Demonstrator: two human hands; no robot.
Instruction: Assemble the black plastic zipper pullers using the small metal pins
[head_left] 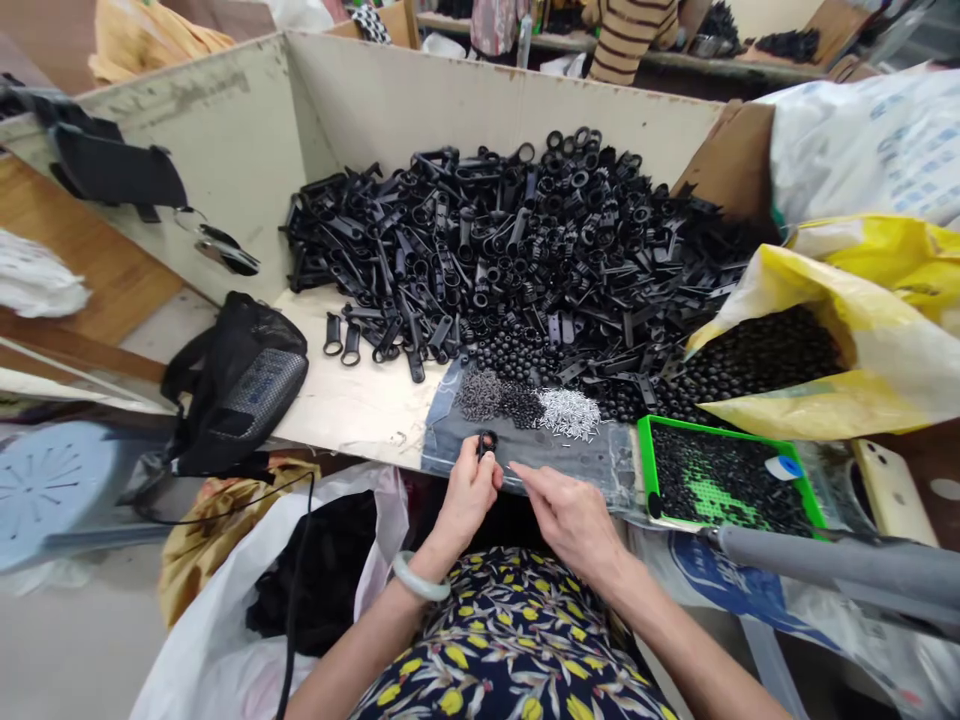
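My left hand (474, 482) is closed round a small black plastic ring clamp (488, 441), held just over the front edge of the bench. To its right, apart from it, my right hand (566, 515) pinches a tiny thin piece, apparently a metal pin (511, 467), between thumb and forefinger. Just beyond both hands, a dark mat (442, 425) bears a heap of silver pins (570, 413), small black pieces (521, 403) and a heap of small grey pieces (480, 395). Behind these rises a large pile of black plastic clamps and brackets (450, 235).
At right stand a green tray (646, 465) of small black parts, a phone (892, 490) and a yellow-white bag (892, 390) of black round pieces. A black mesh pouch (247, 385) lies at left. Light panels (495, 100) wall the bench. Another person's striped sleeve (626, 40) shows beyond.
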